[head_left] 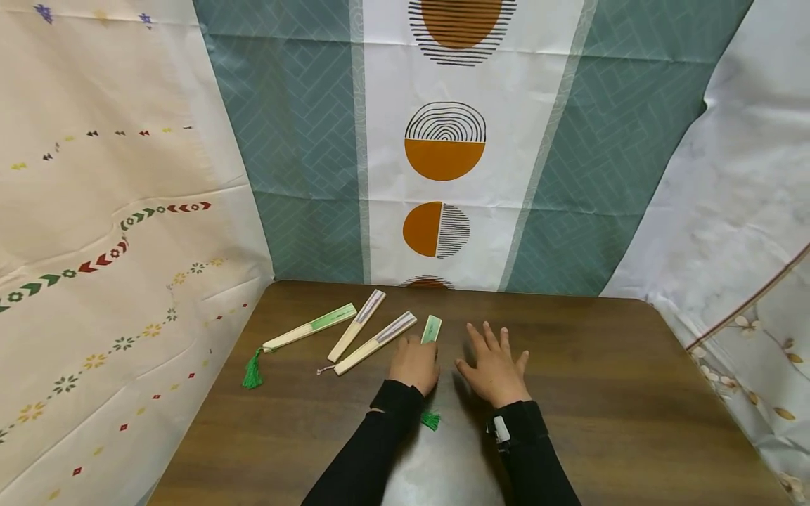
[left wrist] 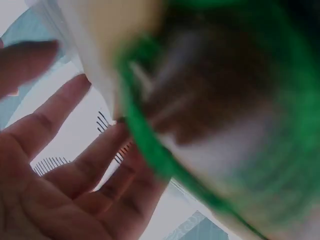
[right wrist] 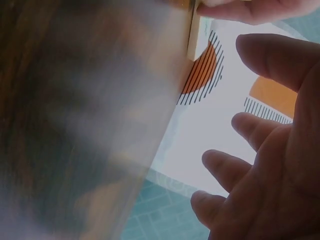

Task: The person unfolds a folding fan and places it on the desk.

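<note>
My left hand on the fourth fan, my right hand free

From the head view, the fourth fan is folded and sits below my left hand, on the desk or just over it, I cannot tell which; its green-labelled end juts out ahead, its green tassel shows by my wrist; my left fingers bend over it and seem to grip it; my right hand is spread just beside it, holding nothing. To the left lie three more folded fans: the far-left fan with its own tassel, then the middle fan; the nearer fan has a short cord. I judge the step in hand to be handling this fourth fan left-handed; the next move calls, I think, for a light, steady hold, with my right hand clear of the tassel.

From the left wrist, my fingers reach toward a pale blurred edge, probably the fan; green strands blur across the lens, so the exact contact is hard to tell.

From the right wrist, my right fingers stretch loosely, apart from the desk, before the cloth; at the top, my left fingers meet the fan's end.
</note>
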{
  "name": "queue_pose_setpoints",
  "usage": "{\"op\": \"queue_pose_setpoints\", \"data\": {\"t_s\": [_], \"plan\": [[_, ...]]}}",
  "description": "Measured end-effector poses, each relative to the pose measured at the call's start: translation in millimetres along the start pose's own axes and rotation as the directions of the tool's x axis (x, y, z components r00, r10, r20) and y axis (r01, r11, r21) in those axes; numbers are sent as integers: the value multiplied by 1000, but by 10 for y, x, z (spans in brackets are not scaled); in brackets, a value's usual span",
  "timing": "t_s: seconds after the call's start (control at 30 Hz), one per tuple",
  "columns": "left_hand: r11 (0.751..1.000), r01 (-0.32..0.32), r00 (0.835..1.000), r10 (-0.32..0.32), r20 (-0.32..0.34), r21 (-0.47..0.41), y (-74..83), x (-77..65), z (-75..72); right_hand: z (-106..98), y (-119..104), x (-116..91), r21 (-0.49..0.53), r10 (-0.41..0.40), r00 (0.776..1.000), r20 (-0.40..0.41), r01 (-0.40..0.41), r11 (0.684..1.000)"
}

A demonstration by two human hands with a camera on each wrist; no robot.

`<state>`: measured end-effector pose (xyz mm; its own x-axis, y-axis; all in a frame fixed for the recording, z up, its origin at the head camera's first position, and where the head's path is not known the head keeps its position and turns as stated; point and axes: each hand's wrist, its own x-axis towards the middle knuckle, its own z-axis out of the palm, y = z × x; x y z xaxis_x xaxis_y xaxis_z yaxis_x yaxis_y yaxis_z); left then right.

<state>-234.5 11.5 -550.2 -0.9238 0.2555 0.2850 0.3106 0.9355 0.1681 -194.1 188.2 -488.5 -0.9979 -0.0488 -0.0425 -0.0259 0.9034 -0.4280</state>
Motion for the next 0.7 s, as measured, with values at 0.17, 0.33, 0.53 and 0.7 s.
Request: {"op": "queue_pose_setpoints", "data": {"t_s": [0.17,0.33,0.53,0.7], "plan": [[996,19,997,-25,-68,-86,-175,93,418,37,-25,14,2,0,1000,-3,0,1000],[958,129,991,-115,68,-255,-264,140,435,58,-21,10,4,9,1000,5,-9,1000],[920,163,983,-122,135,-356,-398,179,330,72,-20,22,32,-8,999,-36,9,999],[845,147,989,-117,90,-515,-443,264,277,33,-52,53,134,-13,990,-138,32,990]]}}
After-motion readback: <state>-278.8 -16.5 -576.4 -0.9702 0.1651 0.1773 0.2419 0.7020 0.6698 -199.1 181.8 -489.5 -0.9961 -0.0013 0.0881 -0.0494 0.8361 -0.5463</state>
